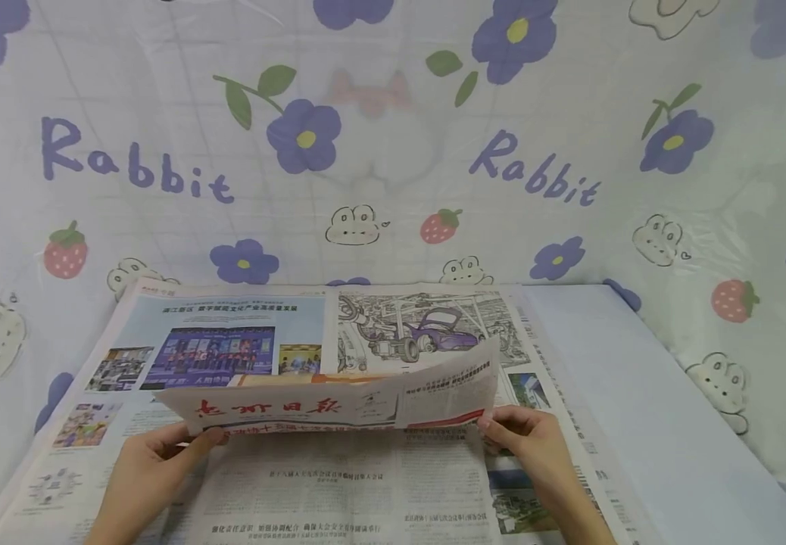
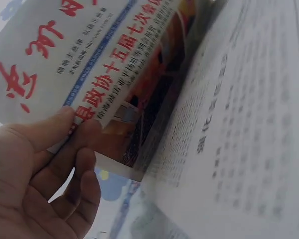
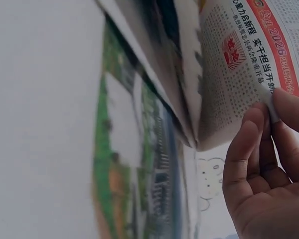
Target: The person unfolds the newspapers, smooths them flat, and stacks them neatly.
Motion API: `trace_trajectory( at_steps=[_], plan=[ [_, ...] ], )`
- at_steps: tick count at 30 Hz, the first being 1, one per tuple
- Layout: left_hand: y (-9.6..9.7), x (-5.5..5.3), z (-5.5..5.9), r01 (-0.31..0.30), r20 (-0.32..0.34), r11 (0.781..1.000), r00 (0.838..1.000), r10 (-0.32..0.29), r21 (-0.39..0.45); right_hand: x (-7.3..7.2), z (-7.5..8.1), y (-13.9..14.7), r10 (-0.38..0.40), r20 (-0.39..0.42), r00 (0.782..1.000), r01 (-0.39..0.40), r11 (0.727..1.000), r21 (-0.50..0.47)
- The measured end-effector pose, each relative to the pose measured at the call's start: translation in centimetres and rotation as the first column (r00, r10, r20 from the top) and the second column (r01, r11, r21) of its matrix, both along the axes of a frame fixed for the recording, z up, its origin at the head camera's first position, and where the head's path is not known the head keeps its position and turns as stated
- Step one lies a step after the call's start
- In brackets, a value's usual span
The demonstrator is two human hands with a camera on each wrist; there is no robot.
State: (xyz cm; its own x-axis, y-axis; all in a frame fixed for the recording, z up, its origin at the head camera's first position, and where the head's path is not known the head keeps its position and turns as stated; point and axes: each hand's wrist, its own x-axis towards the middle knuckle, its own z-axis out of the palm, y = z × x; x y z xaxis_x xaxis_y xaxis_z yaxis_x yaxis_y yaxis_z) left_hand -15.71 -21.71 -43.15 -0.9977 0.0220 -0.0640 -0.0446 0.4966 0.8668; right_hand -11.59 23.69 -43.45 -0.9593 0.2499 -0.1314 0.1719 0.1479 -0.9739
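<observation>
A folded newspaper (image 1: pixel 359 409) with a red masthead is lifted at its upper part, while its lower part lies toward the person. My left hand (image 1: pixel 157 473) pinches its left edge between thumb and fingers. On the opposite edge, my right hand (image 1: pixel 532 446) pinches the paper near a red banner. Seen from the left wrist, the left thumb (image 2: pixel 52 127) presses on the page by the red headline. In the right wrist view the right hand (image 3: pixel 269 174) grips the page edge, with the fold showing to its left.
Beneath lies a spread newspaper sheet (image 1: pixel 182 310) with photos and a purple car drawing (image 1: pixel 444 329). The white table top (image 1: pixel 611 363) shows at the right. A patterned plastic sheet (image 1: pixel 393 197) with rabbits, flowers and strawberries hangs behind the table.
</observation>
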Motion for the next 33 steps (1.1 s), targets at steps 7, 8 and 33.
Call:
trace_trajectory(
  at_steps=[7, 8, 33],
  plan=[
    [-0.6, 0.2, 2.0, 0.09, -0.175, 0.987, 0.978, -0.112, -0.129, 0.3, 1.5, 1.2, 0.128, -0.027, 0.991, -0.126, 0.988, 0.085],
    [-0.8, 0.1, 2.4, 0.1, -0.192, 0.983, 0.973, -0.129, -0.153, 0.3, 1.7, 1.5, 0.155, -0.026, 0.987, -0.153, 0.984, 0.088],
    [-0.3, -4.9, 2.4, 0.248, -0.375, 0.959, 0.883, -0.283, -0.138, -5.7, 3.0, 3.2, 0.062, -0.213, 0.975, -0.012, 0.974, 0.226]
  ],
)
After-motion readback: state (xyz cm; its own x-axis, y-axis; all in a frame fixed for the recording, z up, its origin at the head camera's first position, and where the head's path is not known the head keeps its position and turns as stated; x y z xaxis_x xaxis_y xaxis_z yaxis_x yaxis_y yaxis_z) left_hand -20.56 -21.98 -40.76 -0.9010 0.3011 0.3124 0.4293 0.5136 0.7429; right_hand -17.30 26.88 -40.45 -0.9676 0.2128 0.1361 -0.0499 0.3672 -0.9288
